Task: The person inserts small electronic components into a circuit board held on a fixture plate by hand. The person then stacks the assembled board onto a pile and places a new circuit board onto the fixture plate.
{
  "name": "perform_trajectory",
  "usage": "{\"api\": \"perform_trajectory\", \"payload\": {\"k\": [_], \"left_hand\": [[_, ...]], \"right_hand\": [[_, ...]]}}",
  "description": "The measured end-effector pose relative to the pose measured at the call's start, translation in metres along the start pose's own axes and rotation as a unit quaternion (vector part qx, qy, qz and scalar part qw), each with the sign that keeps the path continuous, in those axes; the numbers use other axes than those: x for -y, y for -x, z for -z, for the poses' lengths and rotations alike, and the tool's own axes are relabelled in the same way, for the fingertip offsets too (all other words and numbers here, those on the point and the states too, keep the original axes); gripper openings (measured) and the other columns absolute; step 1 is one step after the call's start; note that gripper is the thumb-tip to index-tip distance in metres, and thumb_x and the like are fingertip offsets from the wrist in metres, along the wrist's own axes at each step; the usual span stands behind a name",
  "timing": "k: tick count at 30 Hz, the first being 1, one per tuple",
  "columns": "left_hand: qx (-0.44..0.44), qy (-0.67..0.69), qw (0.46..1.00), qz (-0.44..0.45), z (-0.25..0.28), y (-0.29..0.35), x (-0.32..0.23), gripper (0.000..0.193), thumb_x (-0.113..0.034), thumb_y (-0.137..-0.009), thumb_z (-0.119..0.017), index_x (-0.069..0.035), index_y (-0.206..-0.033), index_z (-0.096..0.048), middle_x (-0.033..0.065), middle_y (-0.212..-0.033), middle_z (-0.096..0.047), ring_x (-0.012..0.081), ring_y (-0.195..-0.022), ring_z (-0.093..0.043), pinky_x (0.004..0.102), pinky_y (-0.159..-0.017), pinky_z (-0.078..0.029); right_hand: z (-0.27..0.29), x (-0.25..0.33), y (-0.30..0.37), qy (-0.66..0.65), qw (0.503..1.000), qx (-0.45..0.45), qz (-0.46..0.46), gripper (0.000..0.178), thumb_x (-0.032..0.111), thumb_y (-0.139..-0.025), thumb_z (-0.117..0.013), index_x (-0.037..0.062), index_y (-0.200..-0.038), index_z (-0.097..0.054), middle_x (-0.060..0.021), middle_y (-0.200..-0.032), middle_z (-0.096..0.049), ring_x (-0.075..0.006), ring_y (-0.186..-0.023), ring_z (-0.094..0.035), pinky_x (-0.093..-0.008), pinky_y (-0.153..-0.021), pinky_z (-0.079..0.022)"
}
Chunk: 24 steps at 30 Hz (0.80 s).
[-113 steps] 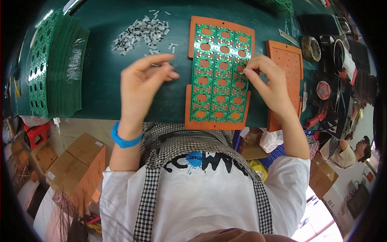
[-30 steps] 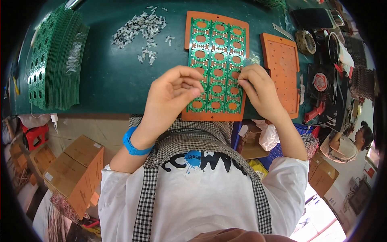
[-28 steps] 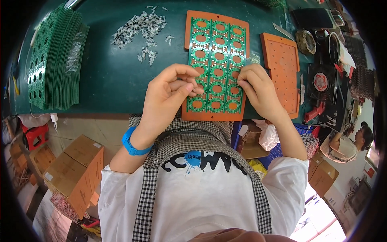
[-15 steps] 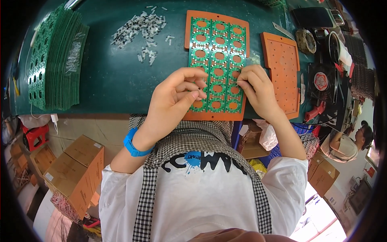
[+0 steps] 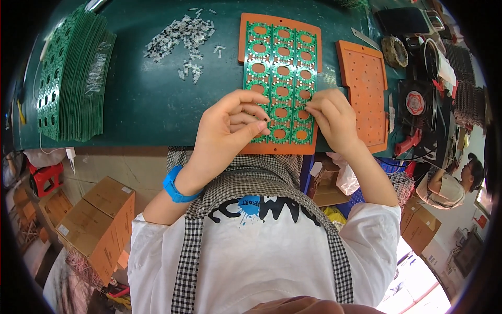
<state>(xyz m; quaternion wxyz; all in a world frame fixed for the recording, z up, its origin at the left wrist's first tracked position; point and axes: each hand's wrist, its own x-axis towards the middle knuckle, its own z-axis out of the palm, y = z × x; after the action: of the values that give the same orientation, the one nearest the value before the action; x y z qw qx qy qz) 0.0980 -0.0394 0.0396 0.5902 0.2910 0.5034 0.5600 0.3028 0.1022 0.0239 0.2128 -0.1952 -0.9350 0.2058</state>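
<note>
A green circuit board panel, with rows of oval cut-outs, lies on an orange fixture plate. Over the panel's near left part is my left hand, wearing a blue wristband. Its fingers are curled toward the thumb, and a tiny dark piece shows at the tips, too small to name. My right hand is at the panel's right edge, thumb and forefinger pinched together over the right column. Whatever those fingertips hold, if anything, is hidden.
A heap of small pale parts lies left of the panel. Stacked green boards stand far left. A second orange plate, a metal ruler, a tape roll and a fan are to the right. Another person is far right.
My left fingertips have drawn closer to the thumb and shifted slightly right. My right hand stays pinched at the panel's right edge, with its fingers slightly shifted.
</note>
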Motion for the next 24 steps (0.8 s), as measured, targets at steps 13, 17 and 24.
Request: {"api": "perform_trajectory", "payload": {"k": [13,17,24], "left_hand": [[0.058,-0.082,0.992,-0.074,-0.023,0.003,-0.001,0.046,0.015,-0.081,-0.052,-0.001,-0.124,-0.051,0.0120,-0.125,-0.048,0.0203,-0.093,-0.067,0.0272,-0.079,-0.055],[0.118,-0.065,0.990,-0.041,-0.019,0.001,0.000,0.049,0.016,-0.080,-0.054,-0.001,-0.125,-0.050,0.0123,-0.130,-0.046,0.0183,-0.094,-0.067,0.0254,-0.079,-0.055],[-0.116,-0.385,0.894,-0.198,0.009,-0.031,-0.029,0.027,-0.003,-0.077,-0.066,-0.005,-0.104,-0.063,0.0097,-0.102,-0.060,0.0262,-0.094,-0.059,0.0338,-0.074,-0.049]], "right_hand": [[0.005,0.049,-0.006,-0.253,0.965,0.026,-0.066,0.023,0.006,-0.072,-0.075,0.0042,-0.093,-0.067,-0.0076,-0.090,-0.063,-0.0228,-0.078,-0.062,-0.0309,-0.064,-0.050],[0.010,0.043,-0.005,-0.285,0.956,0.072,-0.029,0.014,0.004,-0.074,-0.073,0.0031,-0.086,-0.066,-0.0068,-0.085,-0.064,-0.0213,-0.078,-0.062,-0.0315,-0.066,-0.049],[0.024,0.028,0.004,-0.203,0.964,0.076,-0.157,0.007,0.000,-0.080,-0.064,0.0005,-0.085,-0.060,-0.0098,-0.088,-0.059,-0.0268,-0.084,-0.059,-0.0339,-0.073,-0.048]]}}
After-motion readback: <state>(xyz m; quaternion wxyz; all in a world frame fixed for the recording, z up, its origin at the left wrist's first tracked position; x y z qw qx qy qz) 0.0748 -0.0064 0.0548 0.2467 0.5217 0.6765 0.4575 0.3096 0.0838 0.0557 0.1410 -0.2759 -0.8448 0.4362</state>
